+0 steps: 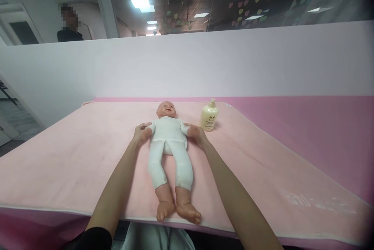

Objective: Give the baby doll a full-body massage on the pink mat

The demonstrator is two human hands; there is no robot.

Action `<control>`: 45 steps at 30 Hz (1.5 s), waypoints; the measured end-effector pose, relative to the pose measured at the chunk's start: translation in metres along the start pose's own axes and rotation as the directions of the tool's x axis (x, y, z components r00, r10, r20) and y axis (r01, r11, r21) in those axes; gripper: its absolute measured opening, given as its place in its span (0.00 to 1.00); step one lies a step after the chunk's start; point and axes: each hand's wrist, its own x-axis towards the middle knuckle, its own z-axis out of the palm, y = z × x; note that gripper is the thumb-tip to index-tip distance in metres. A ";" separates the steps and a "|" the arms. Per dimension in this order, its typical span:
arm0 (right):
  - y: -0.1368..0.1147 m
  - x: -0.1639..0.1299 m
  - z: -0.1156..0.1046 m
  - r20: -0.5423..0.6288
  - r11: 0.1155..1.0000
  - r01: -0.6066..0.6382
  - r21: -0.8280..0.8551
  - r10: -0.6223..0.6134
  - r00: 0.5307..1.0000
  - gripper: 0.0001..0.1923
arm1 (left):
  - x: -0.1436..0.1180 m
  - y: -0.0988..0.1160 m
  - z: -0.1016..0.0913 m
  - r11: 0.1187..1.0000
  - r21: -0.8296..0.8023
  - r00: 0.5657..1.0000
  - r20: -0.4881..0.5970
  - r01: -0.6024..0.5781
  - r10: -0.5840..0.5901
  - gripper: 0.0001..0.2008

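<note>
A baby doll [168, 135] with a white cloth body and bare plastic head and feet lies on its back on a pink towel [87, 156]. Its head points away from me and its feet are close to the near edge. My left hand [142, 133] is closed around the doll's arm on the left side. On the other side, my right hand [198, 134] grips the doll's other arm. The doll's own hands are mostly hidden by my fingers. Just beyond my right hand stands a pale yellow pump bottle [209, 116], upright on the towel.
The towel covers much of a pink padded surface [292, 121], which shows at the right and back. A white partition wall [204, 66] rises behind it. Past the wall, a person [70, 27] is near a doorway at the upper left.
</note>
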 end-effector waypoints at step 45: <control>-0.005 -0.010 0.005 -0.079 1.000 0.002 0.001 -0.002 0.997 0.05 | -0.005 0.008 0.001 0.999 0.034 1.000 -0.013 -0.008 0.009 0.15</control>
